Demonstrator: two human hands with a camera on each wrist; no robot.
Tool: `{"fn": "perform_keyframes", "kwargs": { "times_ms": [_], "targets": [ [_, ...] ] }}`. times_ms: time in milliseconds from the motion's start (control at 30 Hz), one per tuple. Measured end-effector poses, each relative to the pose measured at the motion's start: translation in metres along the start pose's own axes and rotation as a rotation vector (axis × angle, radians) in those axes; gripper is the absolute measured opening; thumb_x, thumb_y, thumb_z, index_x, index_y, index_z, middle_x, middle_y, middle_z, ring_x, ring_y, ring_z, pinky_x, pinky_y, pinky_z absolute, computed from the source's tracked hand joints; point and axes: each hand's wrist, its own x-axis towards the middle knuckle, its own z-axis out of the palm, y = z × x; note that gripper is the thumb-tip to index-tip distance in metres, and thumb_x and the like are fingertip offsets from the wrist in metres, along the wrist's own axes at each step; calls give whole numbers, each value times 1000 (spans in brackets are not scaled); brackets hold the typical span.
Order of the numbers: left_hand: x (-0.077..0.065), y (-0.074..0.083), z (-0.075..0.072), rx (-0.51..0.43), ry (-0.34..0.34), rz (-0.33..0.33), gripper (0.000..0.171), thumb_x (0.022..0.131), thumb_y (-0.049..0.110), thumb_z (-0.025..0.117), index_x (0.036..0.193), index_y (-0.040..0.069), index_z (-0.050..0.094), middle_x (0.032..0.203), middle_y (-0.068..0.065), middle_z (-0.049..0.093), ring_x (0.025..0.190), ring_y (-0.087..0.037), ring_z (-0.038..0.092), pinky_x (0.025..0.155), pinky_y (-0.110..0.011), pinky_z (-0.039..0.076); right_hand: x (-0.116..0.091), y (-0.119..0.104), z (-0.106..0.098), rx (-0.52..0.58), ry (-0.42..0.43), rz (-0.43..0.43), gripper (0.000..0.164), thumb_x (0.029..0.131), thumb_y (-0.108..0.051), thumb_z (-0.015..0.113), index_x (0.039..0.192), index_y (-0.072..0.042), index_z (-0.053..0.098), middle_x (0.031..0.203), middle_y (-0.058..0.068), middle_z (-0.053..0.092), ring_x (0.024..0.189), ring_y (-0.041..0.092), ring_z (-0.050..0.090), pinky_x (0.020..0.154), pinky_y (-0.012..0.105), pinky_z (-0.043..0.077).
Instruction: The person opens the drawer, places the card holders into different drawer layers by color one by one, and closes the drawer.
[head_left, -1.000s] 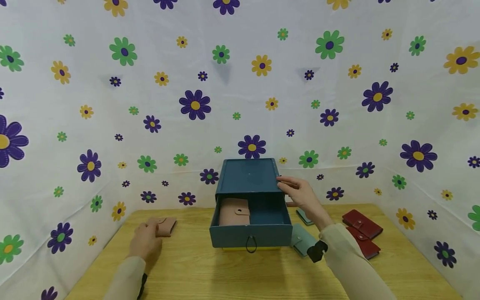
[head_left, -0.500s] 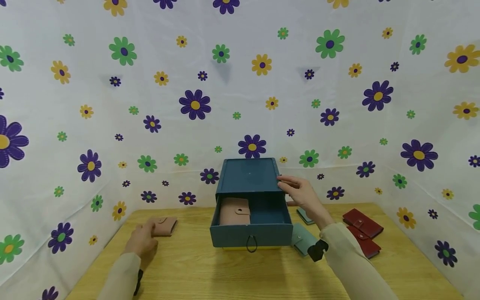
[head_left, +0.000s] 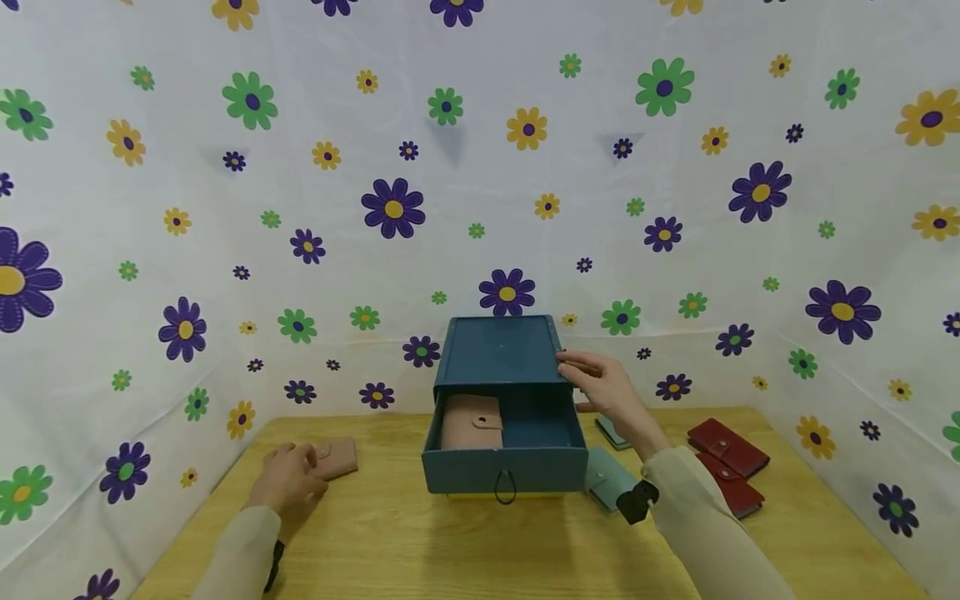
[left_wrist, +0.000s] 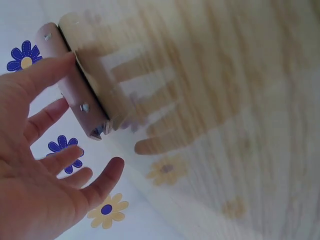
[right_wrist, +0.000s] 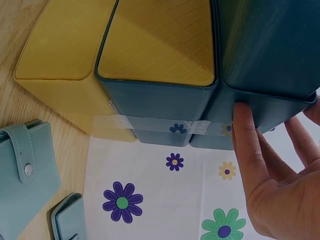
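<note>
- Touching the pink leather-look wallet with snap strap [head_left: 342,458]: left hand [head_left: 285,479], one fingertip on the wallet, the other fingers spread wide, gripping nothing.
- Position of that wallet: flat on the pale wood-grain table [head_left: 390,550], at nine o'clock from the drawer, well apart.
- One boxy blue casing [head_left: 501,354], centre; its blue drawer [head_left: 450,475] with dark loop pull stands out toward six o'clock.
- One larger pink snap-strap wallet [head_left: 471,425], inside the drawer, nine o'clock side.
- Right hand [head_left: 607,392], at the casing's three o'clock edge; fingers apart, fingertips against it.
- Two teal snap wallets [head_left: 611,479], three o'clock, near the drawer.
- Two dark-red strapped wallets [head_left: 727,442], three o'clock, farther out, overlapping.
</note>
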Motion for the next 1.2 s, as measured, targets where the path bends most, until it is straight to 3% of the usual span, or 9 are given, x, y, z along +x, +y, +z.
{"fn": "perform_keyframes", "kwargs": {
  "times_ms": [133,233,533,700,867,1067,1200],
  "targets": [
    [1,2,2,-17,-30,31,31,81,19,75,99,1,57,98,-20,62,95,-40,56,80,-51,50,0,3,0,-3,11,-4,47,101,-35,54,143,-14,52,149,18,47,134,41,47,92,57,53],
    [0,4,2,-42,-73,20,32,82,19,75,99,1,54,91,-14,58,82,-27,54,71,-41,49,0,4,0,3,14,3,46,100,-35,55,142,-15,53,148,18,48,134,40,47,92,56,53],
    [-3,11,-1,-21,-130,2,46,79,38,79,99,8,51,93,-13,51,85,-30,47,70,-41,41,-1,2,0,10,14,7,48,101,-34,54,144,-14,50,149,19,46,135,41,46,93,58,52],
    [-6,11,-1,-11,-141,6,45,80,34,79,103,9,50,84,-8,52,77,-26,48,62,-35,37,-1,1,0,13,11,4,48,101,-34,54,144,-14,50,150,18,46,135,42,45,93,58,52],
    [-6,13,-2,-41,-146,24,43,79,27,80,103,6,51,89,-7,60,76,-22,50,65,-35,41,-1,3,-1,11,18,11,47,101,-34,54,143,-14,51,150,18,46,135,41,46,94,59,51],
    [-7,18,-3,-45,-154,-37,45,77,31,82,100,7,52,88,-7,60,76,-21,51,66,-34,41,0,4,-1,6,16,9,47,101,-34,54,143,-14,51,150,18,45,135,41,46,94,59,51],
    [-9,17,-1,-50,-130,-38,48,74,35,83,97,7,51,89,-7,60,77,-21,51,67,-34,42,-1,3,0,14,13,6,47,101,-34,54,143,-14,51,150,18,46,135,41,45,93,59,51]
  ]
}}
